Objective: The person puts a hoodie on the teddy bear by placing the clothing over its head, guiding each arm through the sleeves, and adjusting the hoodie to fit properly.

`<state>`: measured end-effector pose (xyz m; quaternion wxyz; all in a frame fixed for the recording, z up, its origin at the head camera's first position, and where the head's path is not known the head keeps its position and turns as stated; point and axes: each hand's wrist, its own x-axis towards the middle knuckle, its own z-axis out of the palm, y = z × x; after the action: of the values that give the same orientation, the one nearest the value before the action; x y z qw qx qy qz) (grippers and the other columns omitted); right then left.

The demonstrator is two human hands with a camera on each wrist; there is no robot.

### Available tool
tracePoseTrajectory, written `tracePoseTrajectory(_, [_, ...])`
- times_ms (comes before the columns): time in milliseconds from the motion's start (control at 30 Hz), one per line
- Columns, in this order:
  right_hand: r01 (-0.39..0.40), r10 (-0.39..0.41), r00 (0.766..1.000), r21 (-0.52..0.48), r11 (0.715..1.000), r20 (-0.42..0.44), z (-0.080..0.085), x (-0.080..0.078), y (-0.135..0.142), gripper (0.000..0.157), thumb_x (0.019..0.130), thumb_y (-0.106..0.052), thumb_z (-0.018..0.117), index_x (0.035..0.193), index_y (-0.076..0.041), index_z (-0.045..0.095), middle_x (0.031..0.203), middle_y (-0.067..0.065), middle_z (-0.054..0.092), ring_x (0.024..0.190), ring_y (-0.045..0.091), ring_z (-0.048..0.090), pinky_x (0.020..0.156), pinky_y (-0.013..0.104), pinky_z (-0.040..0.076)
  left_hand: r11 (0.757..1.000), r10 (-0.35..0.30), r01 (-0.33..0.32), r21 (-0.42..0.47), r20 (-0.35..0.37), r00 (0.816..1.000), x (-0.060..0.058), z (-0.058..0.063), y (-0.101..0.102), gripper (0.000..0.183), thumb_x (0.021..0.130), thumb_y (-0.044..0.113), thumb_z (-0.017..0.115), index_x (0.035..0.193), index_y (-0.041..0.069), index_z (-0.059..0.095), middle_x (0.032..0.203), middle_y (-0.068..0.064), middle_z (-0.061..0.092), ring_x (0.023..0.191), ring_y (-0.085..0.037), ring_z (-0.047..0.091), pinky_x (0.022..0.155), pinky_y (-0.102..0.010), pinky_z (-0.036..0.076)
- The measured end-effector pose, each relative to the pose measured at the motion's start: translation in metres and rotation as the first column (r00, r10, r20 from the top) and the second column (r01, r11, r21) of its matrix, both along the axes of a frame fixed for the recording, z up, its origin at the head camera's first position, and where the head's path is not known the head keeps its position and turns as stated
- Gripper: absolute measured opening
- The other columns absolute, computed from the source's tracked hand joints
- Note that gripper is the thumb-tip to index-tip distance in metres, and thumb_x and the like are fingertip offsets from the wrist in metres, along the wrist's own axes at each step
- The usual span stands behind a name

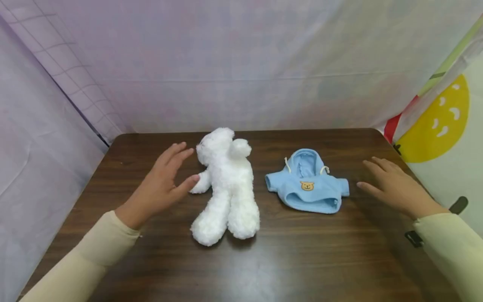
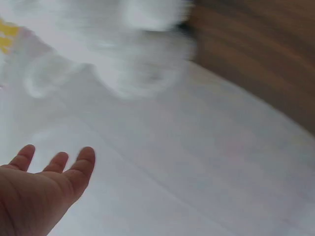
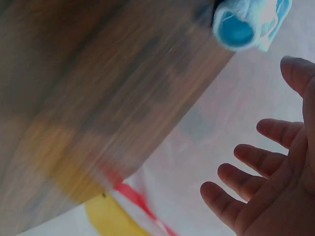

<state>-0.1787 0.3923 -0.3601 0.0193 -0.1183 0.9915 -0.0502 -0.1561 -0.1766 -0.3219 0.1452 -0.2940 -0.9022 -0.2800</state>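
Observation:
A white plush toy (image 1: 232, 180) lies on the dark wooden table, its head toward the far edge and its legs toward me. To its right is a small light-blue hoodie (image 1: 313, 191) with a bear-face patch and white drawstrings, laid flat with its hem opening facing me. My left hand (image 1: 160, 184) hovers just left of the toy, fingers extended and holding nothing. Right of the hoodie, my right hand (image 1: 396, 188) is held with fingers spread, its thumb near the sleeve. The left wrist view shows the toy blurred; in the right wrist view one blue sleeve (image 3: 236, 29) shows its opening.
The brown table (image 1: 264, 268) ends at a far edge against a pale hanging curtain (image 1: 226, 63). More white cloth (image 1: 30, 147) hangs on the left. At the right is a cloth with a yellow printed shape (image 1: 437, 126). A black strap piece (image 1: 414, 239) shows beside my right sleeve.

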Motion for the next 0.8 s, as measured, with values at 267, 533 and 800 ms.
tracePoseTrajectory(267, [-0.038,0.039,0.998,-0.028,0.999,0.044,0.001,-0.038,-0.037,0.073,0.097,-0.04,0.062,0.144,0.011,0.039,0.141,0.038,0.039,0.125,0.056,0.04,0.101,0.069,0.032,0.974,-0.215,0.214,-0.075,-0.014,0.976,-0.024,0.026,0.114,0.042,0.096,0.028,0.063,0.133,0.008,0.059,0.145,-0.015,0.045,0.132,-0.028,0.043,0.105,-0.041,0.039])
tracePoseTrajectory(533, [0.042,-0.017,0.98,-0.125,0.991,0.197,-0.004,-0.071,-0.066,0.058,0.098,-0.03,0.059,0.132,0.015,0.049,0.119,0.034,0.059,0.102,0.045,0.06,0.088,0.062,0.047,0.955,-0.097,0.196,-0.222,0.393,0.915,-0.064,0.011,0.207,0.046,0.101,0.037,0.054,0.138,0.012,0.055,0.136,-0.005,0.052,0.117,-0.017,0.053,0.095,-0.031,0.045])
tracePoseTrajectory(800, [0.063,-0.014,0.931,-0.122,0.991,0.364,-0.004,-0.081,-0.077,0.047,0.098,-0.026,0.056,0.121,0.015,0.058,0.113,0.032,0.061,0.104,0.046,0.059,0.087,0.059,0.049,0.944,0.173,0.035,-0.327,0.586,0.791,-0.088,-0.008,0.25,0.025,0.097,0.027,0.054,0.109,0.01,0.068,0.109,-0.003,0.063,0.093,-0.016,0.057,0.082,-0.029,0.046])
